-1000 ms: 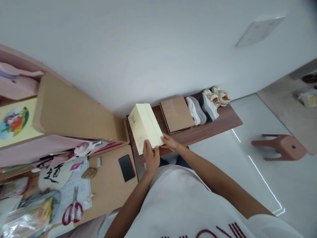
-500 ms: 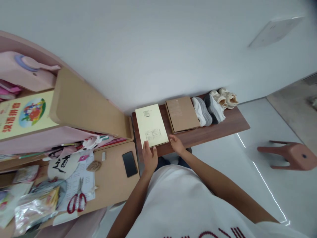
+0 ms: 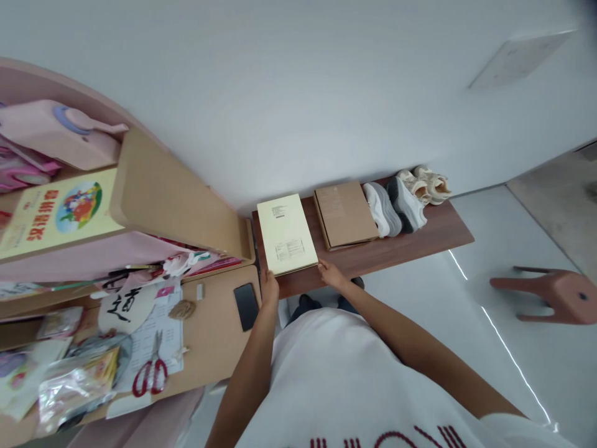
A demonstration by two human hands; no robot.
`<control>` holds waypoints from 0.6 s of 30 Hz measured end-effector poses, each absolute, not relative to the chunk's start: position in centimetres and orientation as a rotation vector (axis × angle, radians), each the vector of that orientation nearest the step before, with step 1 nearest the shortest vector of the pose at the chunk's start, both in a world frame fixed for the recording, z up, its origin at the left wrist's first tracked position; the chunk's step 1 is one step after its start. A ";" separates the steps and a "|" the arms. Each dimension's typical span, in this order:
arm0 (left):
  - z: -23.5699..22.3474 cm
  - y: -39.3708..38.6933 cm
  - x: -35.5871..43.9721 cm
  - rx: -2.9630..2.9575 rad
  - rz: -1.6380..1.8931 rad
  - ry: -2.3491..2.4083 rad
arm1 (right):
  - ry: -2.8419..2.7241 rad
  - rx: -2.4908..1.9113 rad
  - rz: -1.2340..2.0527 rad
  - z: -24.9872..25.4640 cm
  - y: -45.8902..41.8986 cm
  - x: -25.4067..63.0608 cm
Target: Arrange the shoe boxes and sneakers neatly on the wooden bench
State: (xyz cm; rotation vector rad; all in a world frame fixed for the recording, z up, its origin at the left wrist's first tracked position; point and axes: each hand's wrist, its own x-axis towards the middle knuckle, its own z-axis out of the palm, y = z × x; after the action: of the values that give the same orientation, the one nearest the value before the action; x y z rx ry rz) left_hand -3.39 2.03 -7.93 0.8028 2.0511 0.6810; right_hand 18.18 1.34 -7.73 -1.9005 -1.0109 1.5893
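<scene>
A pale yellow box lies flat on the left end of a dark brown low shelf, label side up. My left hand grips its near left corner. My right hand holds its near right corner, fingers curled on the edge. A brown cardboard box lies just to the right of the yellow one. Beyond it stand a grey-and-white pair of shoes and a cream pair against the white wall.
To the left stands a wooden desk with a black phone, red-handled scissors, papers and plastic bags. Above it is a pink shelf unit with a colourful yellow book. A reddish stool stands on the white floor.
The yellow box was tilted up on its side in both hands; it now lies flat on the shelf. Both hands have shifted to its near corners.
</scene>
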 end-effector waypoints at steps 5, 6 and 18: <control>-7.5 2.2 -5.1 0.632 0.742 2.097 | -0.952 -1.914 1.602 -7.7 0.3 19.5; -7.5 2.0 -5.4 0.603 0.761 2.077 | -0.934 -1.907 1.615 -7.6 0.0 19.8; -7.3 -2.7 -5.1 0.610 0.893 1.905 | -0.908 -1.959 1.802 -6.4 -5.1 20.7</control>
State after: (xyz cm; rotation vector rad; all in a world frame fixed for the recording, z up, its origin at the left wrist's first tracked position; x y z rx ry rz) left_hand -5.09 -2.72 -7.29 0.6101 1.9053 0.8933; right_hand 20.74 -5.14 -6.44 -1.9586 -0.9077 1.8015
